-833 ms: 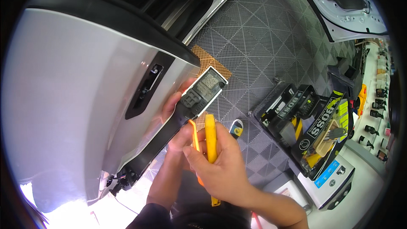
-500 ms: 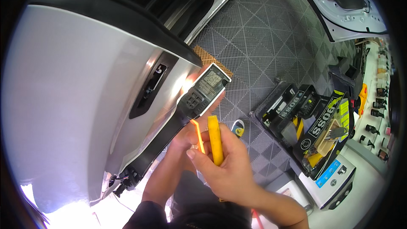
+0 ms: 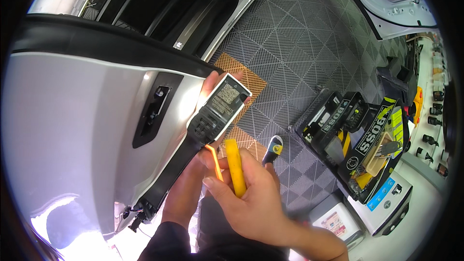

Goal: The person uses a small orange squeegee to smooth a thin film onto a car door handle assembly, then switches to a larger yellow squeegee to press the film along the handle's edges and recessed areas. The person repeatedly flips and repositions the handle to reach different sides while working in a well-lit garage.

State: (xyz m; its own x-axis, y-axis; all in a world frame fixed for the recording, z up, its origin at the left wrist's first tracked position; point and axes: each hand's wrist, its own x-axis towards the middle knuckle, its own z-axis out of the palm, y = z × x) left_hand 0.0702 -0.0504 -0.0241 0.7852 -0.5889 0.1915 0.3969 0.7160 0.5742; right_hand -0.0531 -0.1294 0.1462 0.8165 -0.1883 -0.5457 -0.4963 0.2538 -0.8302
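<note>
A long door handle (image 3: pixel 212 116) lies with its black back facing up, a pale rim along its edges and a printed label on its wide end. My left hand (image 3: pixel 208 86) is closed round that end from beneath; most of the palm is hidden. In my right hand (image 3: pixel 256 200), fingers pinch a thin orange strip tool (image 3: pixel 215 164) with a bent tip, which meets the handle's back near the start of its narrow arm. The same hand grips a thick yellow bar (image 3: pixel 235 169). Beside the handle, a silver car door (image 3: pixel 87 130) has an opened black recess (image 3: pixel 157 108).
At right stands a black tool caddy (image 3: pixel 333 164) with assorted tools, beside a white box-shaped machine (image 3: pixel 379 205). Several bottles (image 3: pixel 430 140) line the right wall. Another open car panel (image 3: pixel 386 14) is at top right. A shoe (image 3: pixel 274 147) rests on the tiled floor (image 3: pixel 295 67).
The view has shifted, so the door and handle appear lower and further left. Both hands keep their holds, and the orange tip stays at the same part of the handle.
</note>
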